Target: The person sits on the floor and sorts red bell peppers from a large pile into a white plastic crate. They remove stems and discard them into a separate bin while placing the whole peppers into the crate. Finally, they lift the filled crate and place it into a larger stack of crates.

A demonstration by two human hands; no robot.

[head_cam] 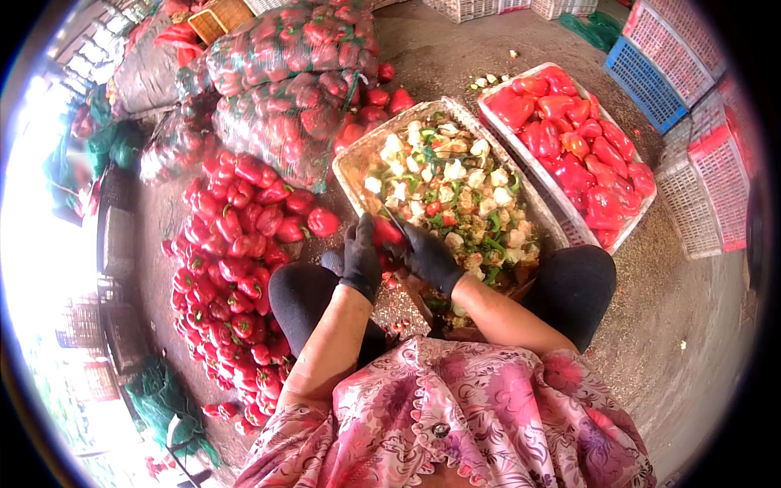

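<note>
A red bell pepper (pixel 385 233) is held between my two dark-gloved hands, over the near left edge of a crate. My left hand (pixel 361 256) grips the pepper from its left side. In my right hand (pixel 430 256) is a knife (pixel 393 218), its thin blade pointing up and left across the pepper. Whether the blade is in the flesh, I cannot tell. The crate (pixel 355 177) holds pale seed cores, green stems and scraps of pepper. Beyond it on the right, a white crate (pixel 511 141) is heaped with cored-looking red peppers (pixel 589 161).
Whole red peppers (pixel 238 244) lie in a large heap on the floor at left. Green mesh sacks (pixel 287 116) full of peppers stand behind. Stacked plastic baskets (pixel 647 79) rise at the right. Green netting (pixel 165 396) lies at lower left.
</note>
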